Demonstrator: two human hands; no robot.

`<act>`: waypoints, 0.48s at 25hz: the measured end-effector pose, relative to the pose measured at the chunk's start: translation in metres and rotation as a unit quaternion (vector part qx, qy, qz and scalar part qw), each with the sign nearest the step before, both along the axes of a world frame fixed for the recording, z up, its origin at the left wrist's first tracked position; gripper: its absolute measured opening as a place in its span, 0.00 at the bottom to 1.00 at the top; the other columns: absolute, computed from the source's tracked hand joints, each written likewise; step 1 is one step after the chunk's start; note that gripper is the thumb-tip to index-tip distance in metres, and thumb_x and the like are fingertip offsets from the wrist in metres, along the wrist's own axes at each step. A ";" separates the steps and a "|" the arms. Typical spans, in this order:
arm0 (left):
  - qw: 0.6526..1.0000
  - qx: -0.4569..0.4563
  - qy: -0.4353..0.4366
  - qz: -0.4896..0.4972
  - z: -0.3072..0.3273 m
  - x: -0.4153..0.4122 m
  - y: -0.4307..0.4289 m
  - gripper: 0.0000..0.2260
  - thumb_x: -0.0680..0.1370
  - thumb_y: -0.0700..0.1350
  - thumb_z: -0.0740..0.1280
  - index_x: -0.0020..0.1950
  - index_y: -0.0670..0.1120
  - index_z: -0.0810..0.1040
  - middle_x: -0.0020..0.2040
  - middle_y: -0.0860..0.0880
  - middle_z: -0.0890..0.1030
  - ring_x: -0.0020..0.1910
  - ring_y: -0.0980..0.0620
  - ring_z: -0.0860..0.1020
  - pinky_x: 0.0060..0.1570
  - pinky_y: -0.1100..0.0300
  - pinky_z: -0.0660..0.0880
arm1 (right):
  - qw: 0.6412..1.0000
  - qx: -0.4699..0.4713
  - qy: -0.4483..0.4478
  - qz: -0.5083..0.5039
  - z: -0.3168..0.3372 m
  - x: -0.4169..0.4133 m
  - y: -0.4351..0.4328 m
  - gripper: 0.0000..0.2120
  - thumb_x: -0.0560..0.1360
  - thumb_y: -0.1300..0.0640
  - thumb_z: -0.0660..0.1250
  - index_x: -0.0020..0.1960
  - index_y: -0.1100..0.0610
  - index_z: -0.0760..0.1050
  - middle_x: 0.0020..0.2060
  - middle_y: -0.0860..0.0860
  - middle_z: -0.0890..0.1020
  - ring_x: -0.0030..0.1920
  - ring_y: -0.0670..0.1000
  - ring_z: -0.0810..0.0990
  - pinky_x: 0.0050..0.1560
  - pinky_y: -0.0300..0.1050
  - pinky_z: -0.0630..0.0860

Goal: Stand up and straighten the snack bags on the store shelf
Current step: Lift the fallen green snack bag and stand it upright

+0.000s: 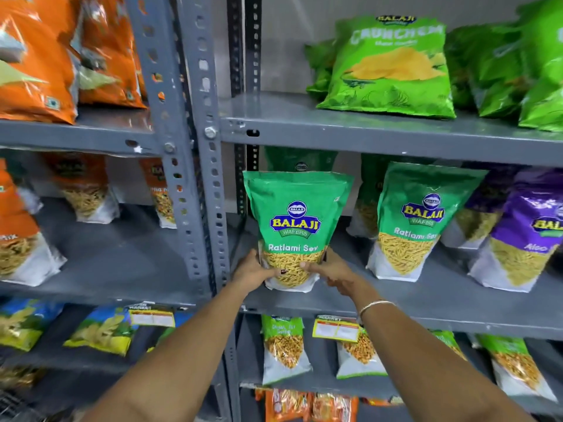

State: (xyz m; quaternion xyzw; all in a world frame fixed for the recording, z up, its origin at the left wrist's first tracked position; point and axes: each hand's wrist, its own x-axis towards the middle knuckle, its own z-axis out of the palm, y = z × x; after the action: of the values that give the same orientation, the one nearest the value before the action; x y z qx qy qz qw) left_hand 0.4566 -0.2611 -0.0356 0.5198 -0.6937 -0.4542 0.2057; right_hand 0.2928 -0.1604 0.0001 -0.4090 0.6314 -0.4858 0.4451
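Standing up a Ratlami Sev bag [295,229] on the middle shelf [396,303], center of the frame.

Best to set the flat bottom down square, face turned out, lined up with the other Ratlami Sev bag [417,220] to the right. Big green top, yellow sticks showing through the clear bottom, puffy and upright. Left hand [254,271] and right hand [330,271] apart, clamped on the low corners.

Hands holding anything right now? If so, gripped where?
Yes. Both hands, left hand and right hand, hold the upright green Ratlami Sev bag by its lower sides near the base, thumbs across the front.
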 end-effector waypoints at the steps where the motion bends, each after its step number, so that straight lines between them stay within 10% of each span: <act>1: 1.000 -0.015 -0.015 -0.001 0.004 0.003 0.007 0.30 0.61 0.50 0.77 0.59 0.41 0.71 0.58 0.43 0.80 0.58 0.44 0.78 0.56 0.54 0.75 | 1.000 0.012 0.013 -0.012 0.001 0.003 0.005 0.32 0.67 0.63 0.73 0.67 0.62 0.64 0.61 0.57 0.77 0.61 0.56 0.76 0.54 0.42 0.75; 4: 0.999 -0.040 -0.036 -0.002 0.016 0.010 0.026 0.29 0.65 0.47 0.77 0.61 0.39 0.71 0.61 0.41 0.79 0.59 0.43 0.78 0.57 0.53 0.74 | 0.999 0.026 0.034 -0.019 -0.001 0.006 0.018 0.30 0.69 0.66 0.71 0.68 0.63 0.64 0.66 0.60 0.74 0.65 0.58 0.73 0.57 0.44 0.72; 8: 0.996 -0.065 -0.066 -0.007 0.017 0.013 0.035 0.31 0.65 0.48 0.76 0.63 0.40 0.71 0.64 0.41 0.78 0.62 0.44 0.76 0.56 0.57 0.72 | 0.998 0.036 0.045 -0.010 0.004 0.013 0.031 0.29 0.71 0.66 0.69 0.68 0.64 0.63 0.60 0.57 0.75 0.53 0.53 0.75 0.25 0.23 0.70; 12: 0.993 -0.075 -0.086 -0.015 0.020 0.016 0.040 0.31 0.66 0.49 0.76 0.65 0.40 0.70 0.65 0.41 0.76 0.64 0.43 0.75 0.58 0.56 0.71 | 0.998 0.034 0.048 -0.009 0.003 0.015 0.035 0.27 0.71 0.65 0.69 0.68 0.64 0.64 0.54 0.53 0.73 0.39 0.42 0.72 0.19 0.21 0.66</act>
State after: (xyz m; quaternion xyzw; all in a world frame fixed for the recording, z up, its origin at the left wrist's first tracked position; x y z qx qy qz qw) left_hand 0.4726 -0.2209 -0.0153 0.5297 -0.7485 -0.3574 0.1773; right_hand 0.3075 -0.1253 0.0032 -0.4111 0.6720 -0.4473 0.4235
